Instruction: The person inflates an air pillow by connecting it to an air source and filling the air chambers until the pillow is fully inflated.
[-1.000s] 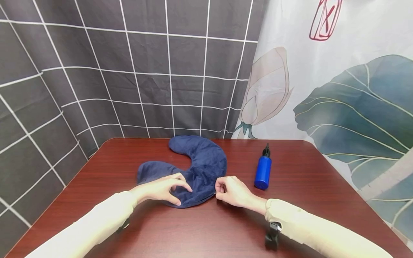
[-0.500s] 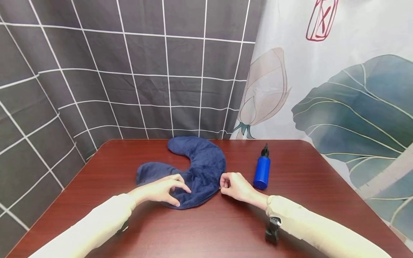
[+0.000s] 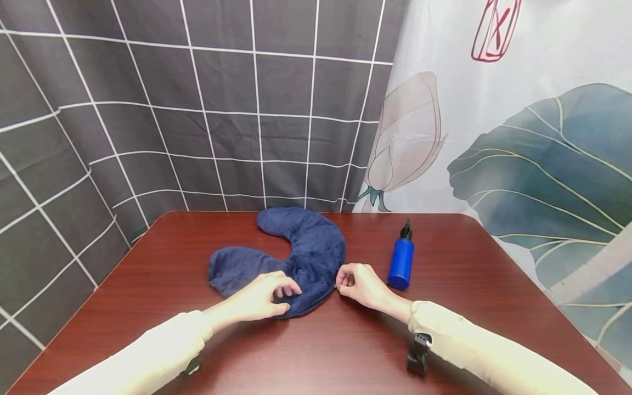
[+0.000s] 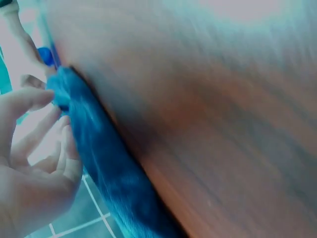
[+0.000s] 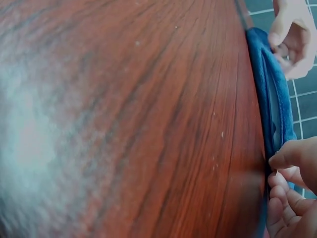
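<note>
A navy blue, U-shaped neck pillow [image 3: 320,241] in a plush cover lies flat on the table, its curve toward the right. Along its near edge runs a zipper [image 5: 281,111], parted in the right wrist view with a paler inside showing. My right hand [image 3: 364,286] is at the pillow's right edge, thumb and fingertips pinching the small zipper pull, which the fingers mostly hide. Over the near part of the pillow is my left hand [image 3: 259,297], fingers loosely bent and holding nothing. Whether its fingertips touch the cloth I cannot tell.
On the right of the reddish-brown wooden table [image 3: 316,356] lies a blue cylinder [image 3: 401,264] with a black tapered top, just beyond my right hand. A dark gridded curtain [image 3: 217,109] and a white flowered curtain [image 3: 444,181] hang behind the table.
My right hand has moved slightly right along the pillow's edge with the zipper pull, then stayed there. The left hand has shifted right over the pillow.
</note>
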`<state>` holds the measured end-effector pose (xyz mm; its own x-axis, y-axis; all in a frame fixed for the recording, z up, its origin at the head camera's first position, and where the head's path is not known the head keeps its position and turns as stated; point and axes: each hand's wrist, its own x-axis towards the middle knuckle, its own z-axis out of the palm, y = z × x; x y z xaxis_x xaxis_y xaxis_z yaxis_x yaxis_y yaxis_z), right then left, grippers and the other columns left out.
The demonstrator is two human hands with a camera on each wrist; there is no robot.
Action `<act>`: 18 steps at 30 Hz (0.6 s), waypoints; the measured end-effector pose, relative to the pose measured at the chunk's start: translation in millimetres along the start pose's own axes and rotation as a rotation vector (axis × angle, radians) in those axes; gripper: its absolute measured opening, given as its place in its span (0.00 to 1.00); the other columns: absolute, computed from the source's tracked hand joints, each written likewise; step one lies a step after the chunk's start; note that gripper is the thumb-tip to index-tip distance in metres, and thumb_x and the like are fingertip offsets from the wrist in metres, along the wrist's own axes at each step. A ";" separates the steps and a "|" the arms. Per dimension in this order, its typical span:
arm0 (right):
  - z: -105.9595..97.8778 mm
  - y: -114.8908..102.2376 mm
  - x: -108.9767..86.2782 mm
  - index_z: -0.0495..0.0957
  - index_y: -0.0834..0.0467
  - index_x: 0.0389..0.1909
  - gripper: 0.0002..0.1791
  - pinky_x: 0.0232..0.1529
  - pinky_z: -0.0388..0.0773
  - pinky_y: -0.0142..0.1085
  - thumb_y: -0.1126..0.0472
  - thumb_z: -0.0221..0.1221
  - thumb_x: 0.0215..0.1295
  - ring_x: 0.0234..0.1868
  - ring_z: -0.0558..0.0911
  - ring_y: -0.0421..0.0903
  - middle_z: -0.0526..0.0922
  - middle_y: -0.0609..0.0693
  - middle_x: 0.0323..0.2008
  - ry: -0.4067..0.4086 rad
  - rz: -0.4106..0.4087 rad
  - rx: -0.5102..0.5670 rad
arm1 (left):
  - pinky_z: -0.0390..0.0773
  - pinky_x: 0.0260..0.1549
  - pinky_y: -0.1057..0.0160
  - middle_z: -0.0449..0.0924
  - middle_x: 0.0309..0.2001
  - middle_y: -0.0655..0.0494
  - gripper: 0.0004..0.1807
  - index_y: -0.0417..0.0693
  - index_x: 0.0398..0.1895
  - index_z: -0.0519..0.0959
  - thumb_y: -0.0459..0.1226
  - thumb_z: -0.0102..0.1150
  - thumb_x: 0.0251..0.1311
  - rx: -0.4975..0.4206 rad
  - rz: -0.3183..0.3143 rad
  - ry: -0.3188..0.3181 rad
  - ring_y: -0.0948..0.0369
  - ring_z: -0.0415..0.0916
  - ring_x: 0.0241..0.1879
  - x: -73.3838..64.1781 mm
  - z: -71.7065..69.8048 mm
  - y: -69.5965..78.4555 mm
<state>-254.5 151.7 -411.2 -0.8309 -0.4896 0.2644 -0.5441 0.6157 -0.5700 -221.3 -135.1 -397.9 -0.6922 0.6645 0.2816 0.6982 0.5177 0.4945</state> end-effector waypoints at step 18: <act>-1.3 0.0 1.9 0.80 0.50 0.25 0.07 0.28 0.73 0.26 0.66 0.66 0.53 0.23 0.73 0.32 0.79 0.42 0.21 -0.019 0.019 0.011 | 0.74 0.29 0.75 0.77 0.25 0.59 0.15 0.50 0.34 0.80 0.33 0.77 0.43 -0.028 -0.062 0.050 0.72 0.72 0.26 12.3 23.0 16.9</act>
<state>-256.3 151.6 -409.7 -0.8387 -0.4893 0.2389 -0.5268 0.6182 -0.5834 -213.8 -105.7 -405.0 -0.7427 0.6036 0.2899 0.6488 0.5413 0.5349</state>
